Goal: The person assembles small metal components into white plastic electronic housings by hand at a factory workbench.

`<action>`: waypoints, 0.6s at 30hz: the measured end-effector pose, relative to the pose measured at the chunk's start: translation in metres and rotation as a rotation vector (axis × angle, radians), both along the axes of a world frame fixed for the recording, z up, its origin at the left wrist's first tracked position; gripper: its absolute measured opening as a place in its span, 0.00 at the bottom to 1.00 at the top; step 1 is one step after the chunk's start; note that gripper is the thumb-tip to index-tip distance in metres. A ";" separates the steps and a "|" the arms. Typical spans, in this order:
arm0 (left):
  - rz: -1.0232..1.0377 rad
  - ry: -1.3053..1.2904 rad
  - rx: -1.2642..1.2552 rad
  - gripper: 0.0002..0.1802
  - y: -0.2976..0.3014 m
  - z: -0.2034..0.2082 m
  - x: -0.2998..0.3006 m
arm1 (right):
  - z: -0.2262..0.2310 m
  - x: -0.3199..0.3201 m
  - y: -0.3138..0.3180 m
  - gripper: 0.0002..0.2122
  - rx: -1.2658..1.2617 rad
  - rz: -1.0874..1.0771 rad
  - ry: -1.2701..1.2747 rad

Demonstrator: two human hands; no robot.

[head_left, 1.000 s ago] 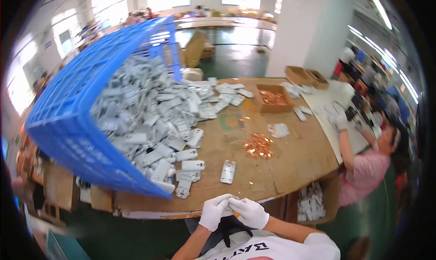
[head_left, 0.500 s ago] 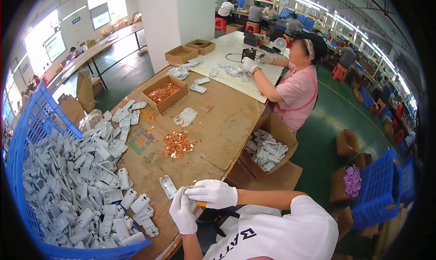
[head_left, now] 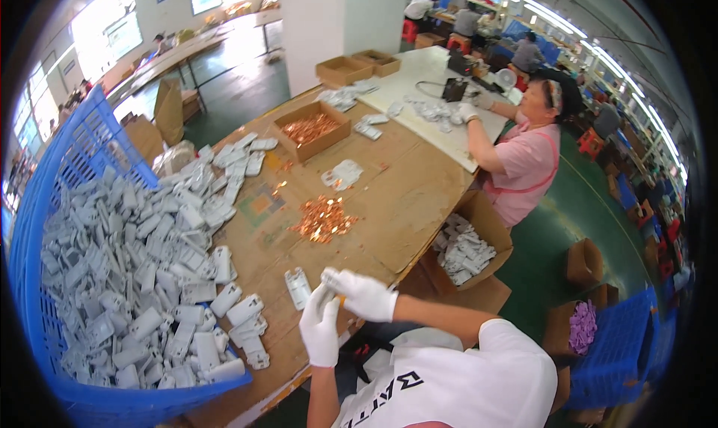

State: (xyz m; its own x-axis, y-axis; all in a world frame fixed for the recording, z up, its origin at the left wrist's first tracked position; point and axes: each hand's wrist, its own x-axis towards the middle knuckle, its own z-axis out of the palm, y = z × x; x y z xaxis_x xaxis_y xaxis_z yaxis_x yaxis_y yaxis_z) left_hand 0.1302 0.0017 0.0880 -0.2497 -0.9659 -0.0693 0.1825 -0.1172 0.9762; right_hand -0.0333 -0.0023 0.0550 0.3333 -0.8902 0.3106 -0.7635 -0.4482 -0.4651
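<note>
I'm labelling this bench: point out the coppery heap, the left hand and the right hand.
Coppery heap (head_left: 324, 219), head view: centre of the pile.
Left hand (head_left: 320, 331), head view: middle of the glove.
Right hand (head_left: 366, 296), head view: middle of the glove.

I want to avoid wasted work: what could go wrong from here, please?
The loose copper pieces lie heaped in the open; the right hand might scatter them. The lone white part lies near the left hand and could get knocked. The white pile spread out from the blue basket might slide.
</note>
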 end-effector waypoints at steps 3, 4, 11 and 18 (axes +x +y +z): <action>0.118 -0.290 -0.186 0.23 0.005 0.004 0.005 | 0.007 -0.053 -0.047 0.15 -0.204 -0.193 0.089; 0.172 -0.512 -0.388 0.24 0.007 0.005 0.012 | 0.011 -0.077 -0.067 0.14 -0.145 -0.349 0.099; 0.352 -1.352 -0.485 0.29 0.023 -0.015 0.077 | -0.034 -0.272 -0.183 0.21 -0.004 -1.136 0.377; 0.435 -1.590 -0.224 0.36 0.011 -0.045 0.061 | -0.026 -0.272 -0.222 0.26 -0.368 -1.115 0.763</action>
